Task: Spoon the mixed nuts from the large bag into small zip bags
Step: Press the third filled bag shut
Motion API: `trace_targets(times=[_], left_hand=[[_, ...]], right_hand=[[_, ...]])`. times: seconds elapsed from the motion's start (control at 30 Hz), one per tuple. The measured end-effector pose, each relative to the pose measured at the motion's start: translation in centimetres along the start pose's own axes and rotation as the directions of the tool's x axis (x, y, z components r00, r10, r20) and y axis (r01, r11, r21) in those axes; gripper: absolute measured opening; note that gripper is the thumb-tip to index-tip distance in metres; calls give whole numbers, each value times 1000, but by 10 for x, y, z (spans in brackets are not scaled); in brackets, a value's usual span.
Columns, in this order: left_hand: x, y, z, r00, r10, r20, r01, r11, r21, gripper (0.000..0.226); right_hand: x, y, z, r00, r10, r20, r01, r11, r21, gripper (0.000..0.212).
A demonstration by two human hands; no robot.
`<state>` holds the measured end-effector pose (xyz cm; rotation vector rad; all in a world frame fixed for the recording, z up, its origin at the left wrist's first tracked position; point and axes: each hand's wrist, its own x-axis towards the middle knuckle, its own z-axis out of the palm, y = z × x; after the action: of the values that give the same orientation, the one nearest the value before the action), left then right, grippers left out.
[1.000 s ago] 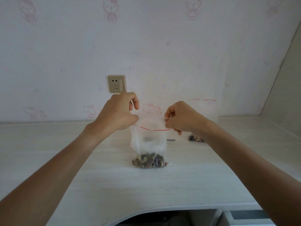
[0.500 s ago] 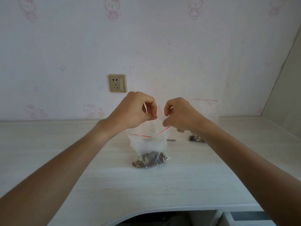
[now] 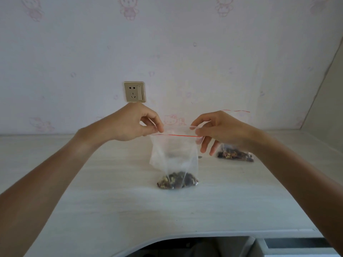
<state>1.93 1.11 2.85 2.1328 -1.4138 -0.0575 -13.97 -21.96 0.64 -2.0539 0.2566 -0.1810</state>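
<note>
Pale wood-grain desk (image 3: 111, 201), centre: upright small clear zip bag (image 3: 174, 156), mixed nuts (image 3: 177, 180) at its base, red seal line horizontal. Left hand (image 3: 133, 123) and right hand (image 3: 219, 130) fingers pinch its top corners; bare surface surrounds it.

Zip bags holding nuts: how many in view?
2. One clear red-striped zip bag with nuts stands at the table's centre, pinched at its top corners by both hands. A second clear zip bag with nuts stands behind the right hand, partly hidden.
</note>
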Motion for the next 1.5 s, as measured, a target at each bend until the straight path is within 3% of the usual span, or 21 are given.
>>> trace_targets(times=[0.07, 0.17, 0.27, 0.33, 0.47, 0.63, 0.73, 0.83, 1.03, 1.2, 1.33, 1.5], left_hand=[[-1, -3, -2, 1000, -17, 21, 16, 999, 40, 31], [-4, 1, 5, 1000, -21, -20, 23, 995, 101, 33], [-11, 14, 20, 967, 153, -204, -121, 980, 159, 37], [-17, 23, 33, 943, 232, -237, -217, 972, 90, 30], [-16, 31, 60, 982, 128, -136, -140, 987, -81, 25], [-1, 29, 84, 984, -36, -176, 14, 992, -123, 35], [4, 29, 90, 993, -28, -112, 2, 974, -229, 26], [5, 30, 87, 999, 12, -46, -21, 980, -197, 10], [11, 25, 67, 975, -35, 221, 48, 997, -54, 3], [11, 20, 49, 931, -77, 358, 70, 997, 32, 8], [5, 17, 51, 953, -32, 303, 25, 999, 25, 13], [2, 12, 51, 995, 41, 87, -17, 967, -254, 19]], right_hand=[[-3, 1, 0, 998, -56, 37, 58, 997, -44, 18], [-7, 1, 5, 970, -238, 42, 240, 937, -254, 31], [-12, 0, 2, 906, -413, 88, 410, 811, -417, 50], [-12, 0, -1, 880, -447, 162, 461, 722, -516, 56], [-1, 0, -3, 892, -399, 211, 432, 623, -652, 36], [12, -2, -1, 903, -357, 240, 406, 520, -752, 22], [12, -8, 0, 891, -374, 257, 423, 479, -769, 15], [8, -17, -1, 876, -389, 285, 453, 462, -763, 14], [5, -26, 1, 870, -306, 388, 491, 447, -748, 14], [3, -19, 4, 843, -364, 396, 535, 491, -688, 8], [2, -15, 5, 828, -417, 376, 555, 513, -654, 13], [3, -14, 3, 830, -462, 314, 548, 566, -615, 19]])
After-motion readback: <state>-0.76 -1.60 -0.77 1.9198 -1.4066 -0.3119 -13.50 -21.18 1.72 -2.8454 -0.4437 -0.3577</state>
